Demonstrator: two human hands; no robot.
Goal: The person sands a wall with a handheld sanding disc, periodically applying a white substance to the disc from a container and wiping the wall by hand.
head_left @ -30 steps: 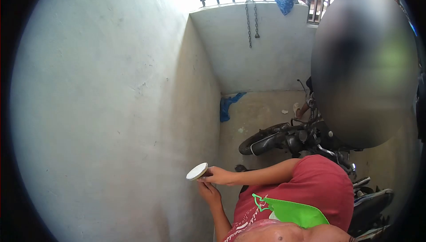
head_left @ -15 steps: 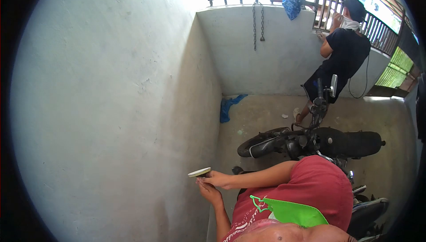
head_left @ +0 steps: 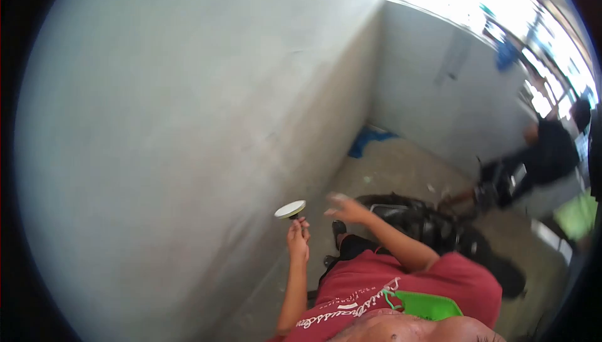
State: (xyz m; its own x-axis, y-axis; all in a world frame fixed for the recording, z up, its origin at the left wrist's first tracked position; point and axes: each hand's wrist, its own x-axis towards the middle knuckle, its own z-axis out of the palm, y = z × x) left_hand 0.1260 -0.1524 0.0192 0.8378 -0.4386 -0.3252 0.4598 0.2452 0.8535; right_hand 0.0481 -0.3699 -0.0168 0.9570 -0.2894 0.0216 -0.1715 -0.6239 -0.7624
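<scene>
My left hand [head_left: 298, 242] grips the dark handle of a round pad tool [head_left: 290, 210]. The tool's flat white face points up, close to the grey wall [head_left: 188, 122]. To the right of the tool my right hand [head_left: 348, 208] is apart from it, fingers spread and a little blurred, with nothing in them.
A black motorcycle [head_left: 439, 229] stands just right of my right arm. Blue plastic [head_left: 370, 141] lies at the wall corner. A person in dark clothes [head_left: 552, 151] is at the far right, by the low wall [head_left: 439, 85].
My right hand has come off the tool and opened; my left hand now holds it by the handle. The view has turned, shifting the motorcycle and the other person right and down.
</scene>
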